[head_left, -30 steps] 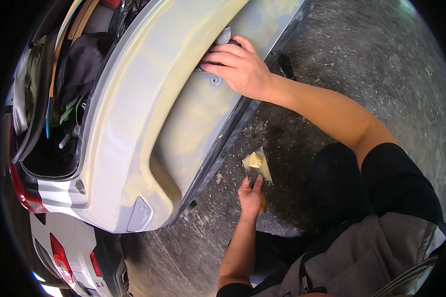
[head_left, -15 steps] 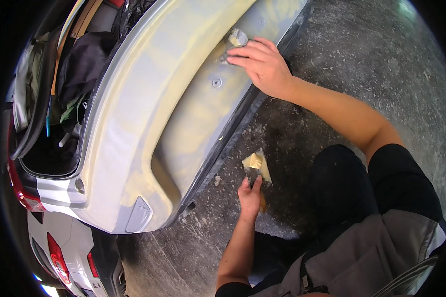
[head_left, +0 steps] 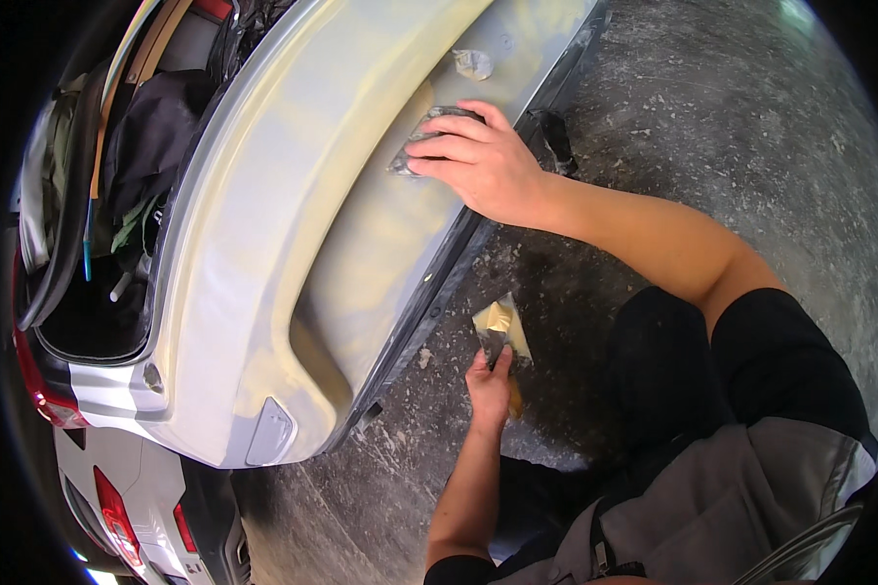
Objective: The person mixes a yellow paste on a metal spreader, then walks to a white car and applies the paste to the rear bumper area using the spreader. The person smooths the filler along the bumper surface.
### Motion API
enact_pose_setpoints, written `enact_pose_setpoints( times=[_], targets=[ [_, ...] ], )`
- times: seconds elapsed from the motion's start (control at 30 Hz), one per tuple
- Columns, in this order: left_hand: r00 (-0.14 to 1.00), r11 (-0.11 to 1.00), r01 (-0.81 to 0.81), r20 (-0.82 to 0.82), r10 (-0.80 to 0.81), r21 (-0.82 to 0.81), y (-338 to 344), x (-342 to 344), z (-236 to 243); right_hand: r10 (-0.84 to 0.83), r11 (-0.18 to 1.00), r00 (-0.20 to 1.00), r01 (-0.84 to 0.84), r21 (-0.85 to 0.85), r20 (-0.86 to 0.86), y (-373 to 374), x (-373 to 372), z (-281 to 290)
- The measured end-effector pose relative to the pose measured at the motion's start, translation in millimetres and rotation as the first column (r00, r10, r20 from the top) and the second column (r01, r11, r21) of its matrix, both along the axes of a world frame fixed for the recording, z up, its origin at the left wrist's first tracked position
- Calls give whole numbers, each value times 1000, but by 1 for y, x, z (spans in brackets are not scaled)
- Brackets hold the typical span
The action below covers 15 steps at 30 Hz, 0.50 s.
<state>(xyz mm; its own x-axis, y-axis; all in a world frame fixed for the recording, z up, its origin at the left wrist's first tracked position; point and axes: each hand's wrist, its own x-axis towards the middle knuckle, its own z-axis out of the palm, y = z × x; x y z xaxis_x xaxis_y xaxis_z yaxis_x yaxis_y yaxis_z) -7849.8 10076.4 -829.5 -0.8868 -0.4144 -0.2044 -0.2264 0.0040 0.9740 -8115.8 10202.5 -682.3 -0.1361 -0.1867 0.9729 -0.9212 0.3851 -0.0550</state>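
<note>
My right hand [head_left: 488,166] presses a thin, flat grey spreader [head_left: 405,161] against the recessed panel of a car bumper [head_left: 380,258]. Its fingers lie bent over the spreader and hide part of it. The bumper is pale grey with yellowish smeared patches. Lower down, clear of the car, my left hand [head_left: 490,390] grips a putty knife [head_left: 496,345] with a dark blade. Yellow putty [head_left: 498,317] sits on the blade. Against the knife is a pale flat plate [head_left: 518,336]; a yellow-brown handle [head_left: 515,398] shows beside my left hand.
A crumpled silvery round patch [head_left: 473,64] is on the panel above my right hand. The open boot holds a black bag [head_left: 161,127] and other items. Another white car [head_left: 146,492] stands at lower left. The grey concrete floor [head_left: 712,127] is speckled.
My right hand has moved down and left along the panel with the spreader, leaving the silvery patch uncovered. My left hand keeps its place with the putty knife.
</note>
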Motion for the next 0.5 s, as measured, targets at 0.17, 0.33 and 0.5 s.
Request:
enact_pose_setpoints(
  times=[0.17,0.33,0.5],
  targets=[
    [1000,997,-27,2,27,77,1,-1,1,-22,999,999,24,35,-49,19,-10,-7],
    [999,996,-43,-19,44,74,3,1,1,-92,984,996,92,-149,11,34,-32,8],
    [998,990,-57,5,57,132,1,0,-3,-94,989,995,95,-117,18,23,-37,16]
  ],
)
